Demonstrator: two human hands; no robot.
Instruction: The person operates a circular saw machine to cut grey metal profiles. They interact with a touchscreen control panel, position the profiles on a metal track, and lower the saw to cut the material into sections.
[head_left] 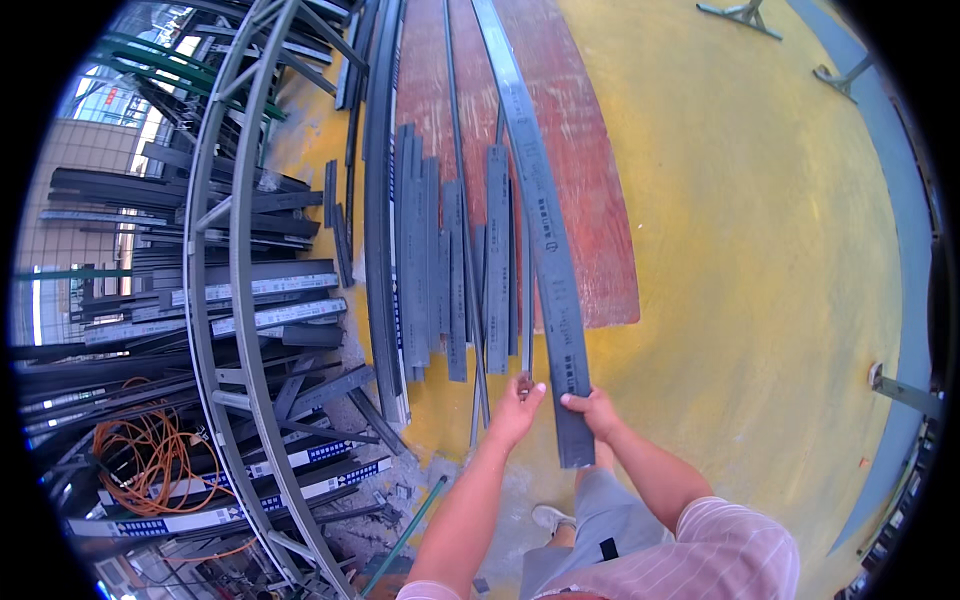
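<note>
both hands (555,408) grip a long grey metal profile (545,235).

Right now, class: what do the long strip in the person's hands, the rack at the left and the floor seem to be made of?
Long grey strip: probably coated metal profile; matt, straight-edged, rigid over its length, held by the right hand and left hand.
Rack: likely bare steel; pale grey welded bars.
Floor: seemingly painted concrete; yellow coat, worn and dusty grey near the feet.
</note>
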